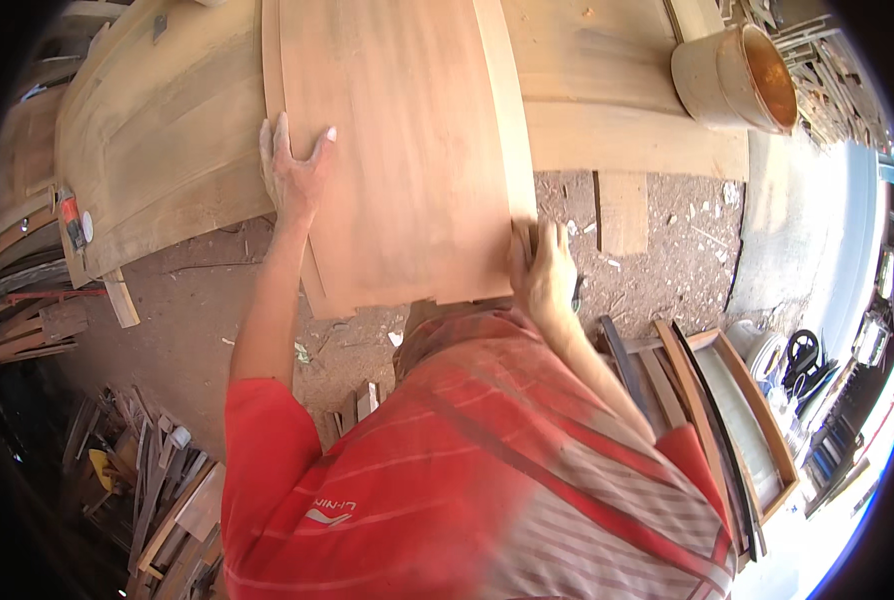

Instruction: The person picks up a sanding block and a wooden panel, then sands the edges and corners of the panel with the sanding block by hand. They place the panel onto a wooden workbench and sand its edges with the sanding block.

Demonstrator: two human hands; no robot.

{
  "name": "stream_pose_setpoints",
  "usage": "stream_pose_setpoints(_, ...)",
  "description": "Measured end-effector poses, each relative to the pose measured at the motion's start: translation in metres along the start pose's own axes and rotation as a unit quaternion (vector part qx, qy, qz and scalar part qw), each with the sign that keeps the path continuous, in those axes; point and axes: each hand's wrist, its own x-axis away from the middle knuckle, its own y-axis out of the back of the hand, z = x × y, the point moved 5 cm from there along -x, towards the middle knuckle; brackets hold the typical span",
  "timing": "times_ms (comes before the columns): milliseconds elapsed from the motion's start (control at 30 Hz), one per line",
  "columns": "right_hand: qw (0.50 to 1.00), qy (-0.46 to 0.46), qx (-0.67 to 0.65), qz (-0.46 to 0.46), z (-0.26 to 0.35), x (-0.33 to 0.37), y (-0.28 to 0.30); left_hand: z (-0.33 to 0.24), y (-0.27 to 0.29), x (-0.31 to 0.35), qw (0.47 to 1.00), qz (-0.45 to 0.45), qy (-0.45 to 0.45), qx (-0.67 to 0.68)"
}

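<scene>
The pale wooden panel lies lengthwise in front of the person, its near end close to their waist and its far end running out of view; it rests across broad wooden boards, which show on both its left and right sides and bear darker, smudged patches; on the boards to the right of the panel stands a cylindrical bucket, rusty orange inside; well to the left of the panel, by the boards' outer edge, is a red and dark tool with a pale round disc; below the panel spreads a brown dirt floor, strewn with pale chips to the panel's right; nearer the person than the panel, a heap of scrap wood lies to its left and a wooden frame to its right; the left hand, its arm reaching almost straight forward, is spread at the panel's left edge, thumb out over the top face and fingers along the rim; the right hand, its arm bent, is curled at the panel's right edge by the near corner, and whether it pinches something there I cannot tell.
</scene>
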Motion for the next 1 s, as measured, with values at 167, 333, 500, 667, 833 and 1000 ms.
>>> stream_pose_setpoints(167, 0.994, 0.027, -0.017, -0.100, 0.041, -0.130, -0.002, -0.002, 0.002, -0.005, 1.000, 0.013, 0.018, 0.018)
stream_pose_setpoints(333, 0.995, 0.059, -0.026, -0.081, 0.077, -0.279, 0.004, -0.026, 0.010, 0.020, 0.999, -0.016, -0.033, 0.018)
stream_pose_setpoints(500, 0.997, 0.014, 0.022, -0.077, 0.062, -0.250, 0.007, -0.124, 0.039, 0.199, 0.728, 0.610, 0.133, 0.283)
stream_pose_setpoints(667, 0.993, -0.025, 0.042, -0.109, 0.051, -0.134, 0.008, -0.091, 0.004, 0.299, 0.477, 0.480, 0.440, 0.590)
stream_pose_setpoints(833, 0.992, -0.038, 0.056, -0.111, 0.034, -0.008, -0.006, -0.052, -0.025, 0.286, 0.406, 0.276, 0.439, 0.753)
stream_pose_setpoints(1000, 0.994, -0.037, -0.002, -0.099, 0.068, 0.069, -0.043, 0.001, 0.018, 0.277, 0.493, 0.214, 0.470, 0.700)
